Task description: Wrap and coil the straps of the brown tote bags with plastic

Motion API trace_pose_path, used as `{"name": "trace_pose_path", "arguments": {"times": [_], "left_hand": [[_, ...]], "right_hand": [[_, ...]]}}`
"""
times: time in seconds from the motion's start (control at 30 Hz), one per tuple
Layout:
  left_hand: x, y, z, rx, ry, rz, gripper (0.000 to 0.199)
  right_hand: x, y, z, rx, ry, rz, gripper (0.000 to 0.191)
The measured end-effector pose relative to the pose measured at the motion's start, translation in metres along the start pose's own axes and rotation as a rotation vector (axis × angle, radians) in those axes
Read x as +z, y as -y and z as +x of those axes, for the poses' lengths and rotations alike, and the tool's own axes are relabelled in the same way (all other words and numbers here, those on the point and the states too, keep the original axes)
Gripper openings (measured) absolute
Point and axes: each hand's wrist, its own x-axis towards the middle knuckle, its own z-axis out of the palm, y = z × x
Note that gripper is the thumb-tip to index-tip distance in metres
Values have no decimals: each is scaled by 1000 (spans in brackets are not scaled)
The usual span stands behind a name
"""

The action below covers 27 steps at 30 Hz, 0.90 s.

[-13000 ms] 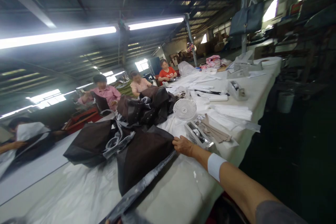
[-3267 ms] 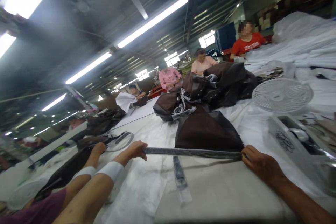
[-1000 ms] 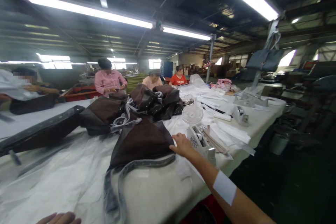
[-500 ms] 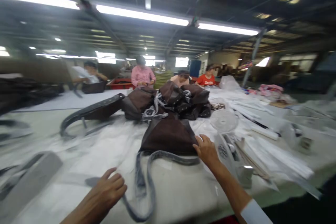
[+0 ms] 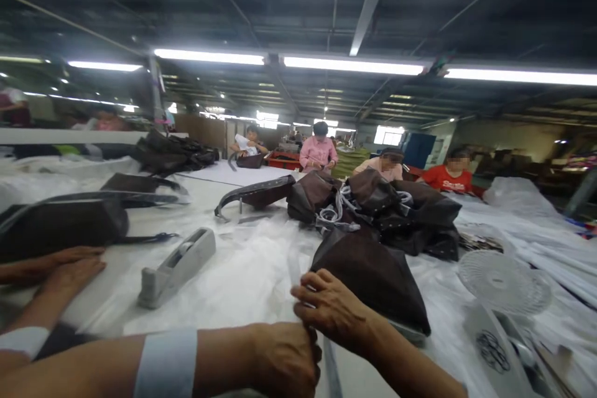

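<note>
Brown bag (image 5: 368, 280) is laid on white plastic sheet (image 5: 242, 298), just beside the right hand (image 5: 333, 311). Its fingers are curled and pressed against the left hand (image 5: 284, 357), which is also closed (what is pinched cannot be told). Grey strap (image 5: 332, 373) is seen below them. Tape dispenser (image 5: 177, 267) lies to the left, and fan (image 5: 504, 283) to the right.

Dark brown bag (image 5: 370, 280), white plastic sheeting (image 5: 242, 289), grey tape dispenser (image 5: 177, 267), pink shirt (image 5: 318, 154), red T-shirt (image 5: 448, 178) with white lettering
</note>
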Motion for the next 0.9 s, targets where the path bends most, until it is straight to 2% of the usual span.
{"name": "trace_pose_path", "arguments": {"times": [0.07,0.1,0.17,0.2,0.27,0.3,0.37,0.43,0.5,0.53,0.63,0.77,0.83,0.9], "left_hand": [[6,-2,-7,-69,-80,9,22],[9,-2,-11,-105,-113,18,19],[18,-3,-18,-152,-151,69,21],[23,-3,-22,-204,-210,83,26],[37,-3,-27,-456,-432,-1,39],[43,-3,-27,-645,-580,-130,44],[53,-5,-21,-1007,-821,-563,51],[56,-10,-8,-1174,-861,-1070,60],[51,-18,9,-1172,-790,-1436,70],[47,-22,16,-1156,-764,-1526,74],[34,-35,31,-1121,-795,-1546,77],[27,-46,38,-1044,-830,-1646,70],[28,-47,40,-978,-908,-1745,64],[31,-46,41,-956,-991,-1843,56]], "right_hand": [[1,0,-4,25,27,-38,17],[3,0,-7,76,1,-60,19],[9,0,-15,247,-103,-104,17],[11,1,-20,343,-158,-119,16],[16,6,-27,497,-238,-134,18],[18,9,-30,539,-260,-139,19],[21,19,-34,565,-295,-157,21],[23,29,-37,569,-330,-171,22],[24,37,-40,596,-357,-132,23],[25,40,-42,622,-376,-81,23],[27,49,-46,759,-461,189,21],[28,63,-42,1103,-518,572,27],[27,70,-40,1235,-542,653,29],[22,73,-42,1242,-507,671,27]]}}
